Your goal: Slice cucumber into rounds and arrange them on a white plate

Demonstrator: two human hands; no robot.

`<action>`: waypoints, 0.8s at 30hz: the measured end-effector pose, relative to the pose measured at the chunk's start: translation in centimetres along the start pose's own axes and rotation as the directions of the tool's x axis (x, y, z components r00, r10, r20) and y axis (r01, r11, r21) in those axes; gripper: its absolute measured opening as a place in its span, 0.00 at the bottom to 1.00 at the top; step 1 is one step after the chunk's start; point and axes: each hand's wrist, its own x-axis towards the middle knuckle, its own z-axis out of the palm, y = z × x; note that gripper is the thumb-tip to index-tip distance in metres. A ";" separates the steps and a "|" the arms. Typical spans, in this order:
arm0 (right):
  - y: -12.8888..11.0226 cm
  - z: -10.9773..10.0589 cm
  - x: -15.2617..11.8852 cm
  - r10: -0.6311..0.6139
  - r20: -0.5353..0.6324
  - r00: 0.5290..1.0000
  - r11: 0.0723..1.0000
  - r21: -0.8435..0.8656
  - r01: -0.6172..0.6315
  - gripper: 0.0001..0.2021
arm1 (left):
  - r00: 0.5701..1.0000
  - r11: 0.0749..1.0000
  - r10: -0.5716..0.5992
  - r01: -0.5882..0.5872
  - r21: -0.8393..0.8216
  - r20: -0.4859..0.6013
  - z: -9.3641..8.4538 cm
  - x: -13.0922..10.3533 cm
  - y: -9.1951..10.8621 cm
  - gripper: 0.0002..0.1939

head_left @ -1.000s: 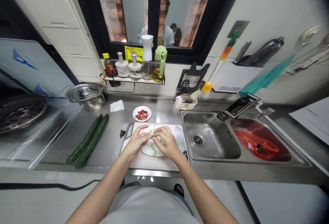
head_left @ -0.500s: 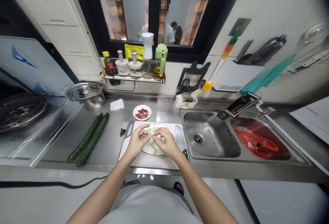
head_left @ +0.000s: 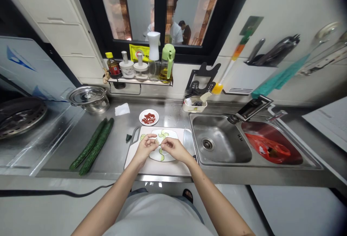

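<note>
Steel counter: the steel counter (head_left: 116,153) runs beneath a window, with a sink (head_left: 225,145) at 3 o'clock from the cutting board (head_left: 148,169).
White plate: the white plate (head_left: 154,156) rests on the board; laid slices (head_left: 162,155) make a winding curve at its 6 o'clock, and more lie overlapped at 12.
Left hand: the left hand (head_left: 146,148), at 9 o'clock over the plate, has thumb and forefinger pinched on one edge of a small cucumber slice (head_left: 159,145).
Right hand: the right hand (head_left: 173,148), at 3 o'clock, has its fingertips closed on the facing edge; the fingers hide most of the slice.
Pinch: a light hold on the green rind seems best, since so thin a piece would probably tear or bend under a hard squeeze.
Wrists: keeping both low and level should steady the slice and spare the laid pieces a brush from the knuckles.
Knife: the broad-bladed knife (head_left: 188,139) lies on the board at 3 o'clock, near the right hand, so that elbow is better kept in.
Red pieces: the small dish of red pieces (head_left: 149,118) sits at 11 o'clock, beyond the board.
Whole cucumbers: two whole cucumbers (head_left: 96,149) lie at 9 o'clock, well apart from the work.
</note>
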 end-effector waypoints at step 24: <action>5.1 0.4 1.2 0.277 0.114 0.954 0.901 -0.375 -0.217 0.07 | 0.992 0.704 0.091 -0.127 0.699 0.088 -1.6 1.9 -6.5 0.11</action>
